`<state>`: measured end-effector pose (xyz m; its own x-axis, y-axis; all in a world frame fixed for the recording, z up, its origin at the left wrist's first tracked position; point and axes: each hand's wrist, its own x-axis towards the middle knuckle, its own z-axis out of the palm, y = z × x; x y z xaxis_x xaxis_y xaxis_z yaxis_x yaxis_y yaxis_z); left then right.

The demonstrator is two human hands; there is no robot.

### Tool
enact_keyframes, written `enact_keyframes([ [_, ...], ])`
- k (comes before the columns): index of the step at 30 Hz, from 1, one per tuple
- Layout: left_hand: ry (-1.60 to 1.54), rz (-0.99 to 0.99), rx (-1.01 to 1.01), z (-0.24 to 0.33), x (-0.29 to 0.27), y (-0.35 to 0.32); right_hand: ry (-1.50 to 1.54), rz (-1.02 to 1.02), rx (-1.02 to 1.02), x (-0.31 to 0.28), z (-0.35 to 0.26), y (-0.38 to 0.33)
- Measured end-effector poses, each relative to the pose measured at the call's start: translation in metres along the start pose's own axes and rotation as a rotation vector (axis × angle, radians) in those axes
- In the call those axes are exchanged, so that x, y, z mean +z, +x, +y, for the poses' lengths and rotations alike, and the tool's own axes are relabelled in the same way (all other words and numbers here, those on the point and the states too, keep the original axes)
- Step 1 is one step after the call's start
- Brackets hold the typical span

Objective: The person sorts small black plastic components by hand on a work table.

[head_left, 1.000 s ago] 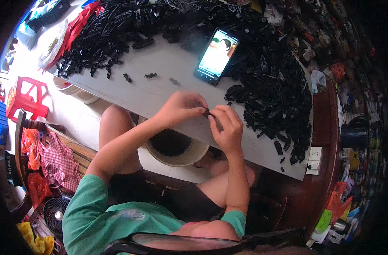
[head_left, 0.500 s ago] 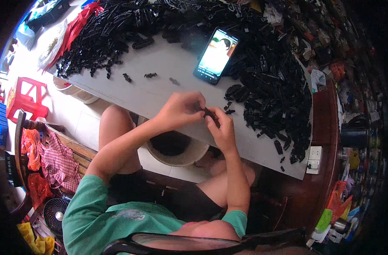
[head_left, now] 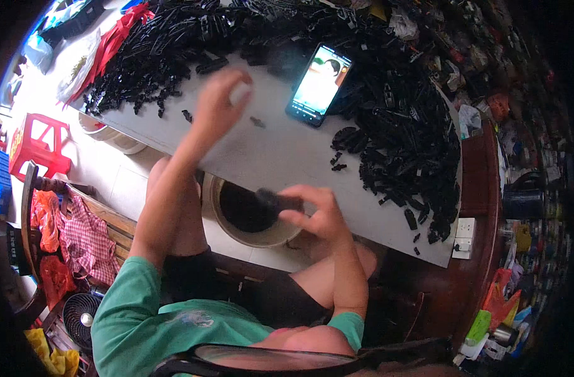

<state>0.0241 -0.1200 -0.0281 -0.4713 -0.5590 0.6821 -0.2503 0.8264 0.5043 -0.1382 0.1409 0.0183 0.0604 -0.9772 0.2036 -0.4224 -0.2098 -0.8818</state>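
Note:
My right hand [head_left: 321, 213] is out past the table's front edge, closed on a dark, elongated plastic piece [head_left: 276, 201] between thumb and fingers. The piece is smeared by motion and hangs over a pale bucket [head_left: 262, 240] with dark contents. My left hand [head_left: 219, 103] is over the grey tabletop, motion-blurred, with a gap between thumb and forefinger and nothing visible in them. Near it lie a small black part [head_left: 187, 115] and a faint greyish piece [head_left: 257, 122]. The left palm and some fingertips are hidden.
Heaps of black plastic parts [head_left: 400, 151] curve along the table's far and right sides. A lit phone [head_left: 320, 85] rests against them. To the left are a red stool [head_left: 41, 147] and a wooden bench [head_left: 111, 220]; a wall socket [head_left: 465, 237] is at right.
My hands were together over the table's front edge around a dark piece. The left has moved up and left across the table; the right has moved down over the bucket with a dark piece.

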Motion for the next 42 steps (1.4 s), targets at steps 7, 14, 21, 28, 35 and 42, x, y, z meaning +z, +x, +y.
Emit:
enact_keyframes([
  [7,0.557,-0.083,-0.193,-0.021,-0.009,0.009,-0.492,-0.092,-0.133,0.002,0.007,-0.003],
  [14,0.109,0.293,-0.060,0.003,-0.010,0.022,-1.023,0.276,0.146,-0.049,0.021,-0.014],
  [21,-1.032,-0.113,-0.686,0.057,0.006,-0.019,-1.013,0.284,0.153,-0.046,0.025,-0.013],
  [28,-1.051,-0.506,-0.601,0.090,0.023,-0.033,-0.996,0.356,0.023,-0.044,0.027,-0.003],
  [35,-1.039,-0.590,-0.511,0.095,0.034,-0.041,-1.006,0.265,0.156,-0.047,0.024,-0.005],
  [42,-1.096,-0.611,-0.530,0.097,0.036,-0.047,-0.667,0.388,0.064,-0.039,0.022,-0.008],
])
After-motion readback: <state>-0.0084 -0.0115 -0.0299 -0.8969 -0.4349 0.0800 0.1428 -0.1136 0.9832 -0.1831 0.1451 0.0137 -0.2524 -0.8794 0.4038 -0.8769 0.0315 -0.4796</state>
